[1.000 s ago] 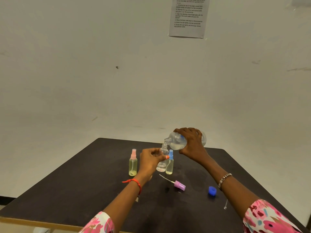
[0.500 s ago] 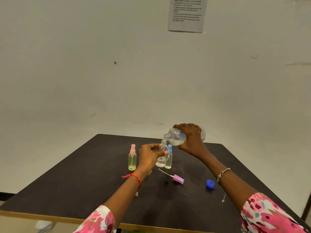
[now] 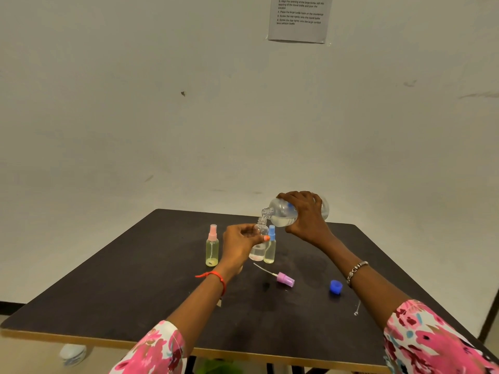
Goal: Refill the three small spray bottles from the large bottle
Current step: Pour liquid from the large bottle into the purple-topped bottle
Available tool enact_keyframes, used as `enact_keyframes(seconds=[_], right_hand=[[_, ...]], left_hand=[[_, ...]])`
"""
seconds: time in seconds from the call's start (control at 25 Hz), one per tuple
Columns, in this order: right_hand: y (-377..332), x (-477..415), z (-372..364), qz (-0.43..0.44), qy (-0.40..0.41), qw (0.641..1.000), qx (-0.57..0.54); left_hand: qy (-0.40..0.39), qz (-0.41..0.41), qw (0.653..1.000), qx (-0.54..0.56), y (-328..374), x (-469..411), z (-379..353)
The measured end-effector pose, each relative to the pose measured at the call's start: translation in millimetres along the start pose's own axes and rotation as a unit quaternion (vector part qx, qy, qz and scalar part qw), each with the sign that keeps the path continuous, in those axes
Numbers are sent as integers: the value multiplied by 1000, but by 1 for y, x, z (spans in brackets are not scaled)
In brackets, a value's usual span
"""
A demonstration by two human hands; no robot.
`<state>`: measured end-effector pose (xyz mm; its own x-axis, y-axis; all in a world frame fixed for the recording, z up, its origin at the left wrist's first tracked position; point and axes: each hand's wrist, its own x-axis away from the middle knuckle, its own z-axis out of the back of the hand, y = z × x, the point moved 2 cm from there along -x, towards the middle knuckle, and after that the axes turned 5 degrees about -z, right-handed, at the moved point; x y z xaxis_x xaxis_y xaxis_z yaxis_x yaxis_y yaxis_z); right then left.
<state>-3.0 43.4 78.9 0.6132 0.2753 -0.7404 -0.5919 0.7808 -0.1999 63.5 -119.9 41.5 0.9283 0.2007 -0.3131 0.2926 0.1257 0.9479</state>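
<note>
My right hand (image 3: 306, 220) grips the large clear bottle (image 3: 282, 214), tipped on its side with its open neck just above the mouth of a small uncapped spray bottle (image 3: 258, 248). My left hand (image 3: 241, 242) holds that small bottle upright on the dark table (image 3: 135, 279); a little clear liquid sits in its bottom. Right behind it stands a blue-capped spray bottle (image 3: 270, 247). A pink-capped spray bottle (image 3: 212, 247) with yellowish liquid stands to the left.
A purple spray head with its tube (image 3: 280, 278) lies on the table in front of the bottles. The large bottle's blue cap (image 3: 336, 287) lies to the right. A small pin-like object (image 3: 357, 309) rests near the right forearm. A paper sheet (image 3: 298, 17) hangs on the wall.
Both hands hold the same bottles in the same pose throughout. The view has tilted up slightly, so everything sits lower in the frame.
</note>
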Motion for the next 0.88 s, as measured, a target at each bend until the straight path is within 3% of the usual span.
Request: enact_keyframes(seconds=[0.88], right_hand=[[3, 1, 0, 9, 5, 1000, 4]], left_hand=[[-8, -5, 1000, 5, -1, 1, -1]])
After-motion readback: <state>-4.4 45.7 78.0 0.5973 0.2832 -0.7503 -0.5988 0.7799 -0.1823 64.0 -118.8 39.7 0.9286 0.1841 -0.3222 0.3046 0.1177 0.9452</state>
